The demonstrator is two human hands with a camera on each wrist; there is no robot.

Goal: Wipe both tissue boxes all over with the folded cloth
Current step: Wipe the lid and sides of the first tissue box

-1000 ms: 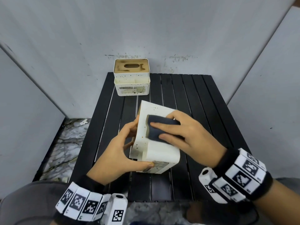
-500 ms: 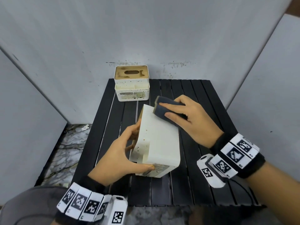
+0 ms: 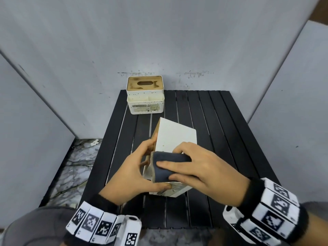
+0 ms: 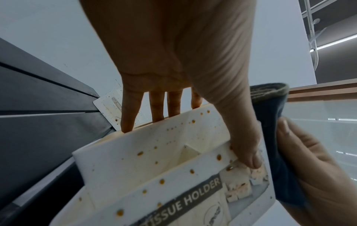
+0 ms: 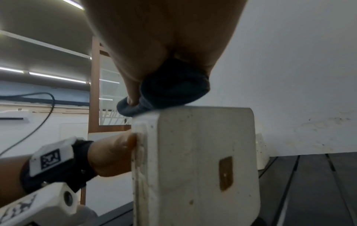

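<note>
A white tissue box (image 3: 175,137) speckled with brown spots lies tipped on its side at the middle of the black slatted table (image 3: 221,125). My left hand (image 3: 136,174) grips its left, open side, thumb on the labelled end and fingers (image 4: 127,116) hooked over the rim. My right hand (image 3: 200,166) holds the folded dark blue cloth (image 3: 166,166) and presses it on the box's upturned face near the front edge. The right wrist view shows the cloth (image 5: 170,90) on top of the box (image 5: 195,160). A second tissue box (image 3: 145,95) with a wooden lid stands upright at the table's back left.
Grey panels wall in the table at the back and on both sides. A marble-patterned floor (image 3: 74,167) shows past the table's left edge. The right half of the table has bare slats.
My right hand has drawn the cloth from the box's far end back toward me, to the near edge of the upturned face. The left hand's grip has stayed the same.
</note>
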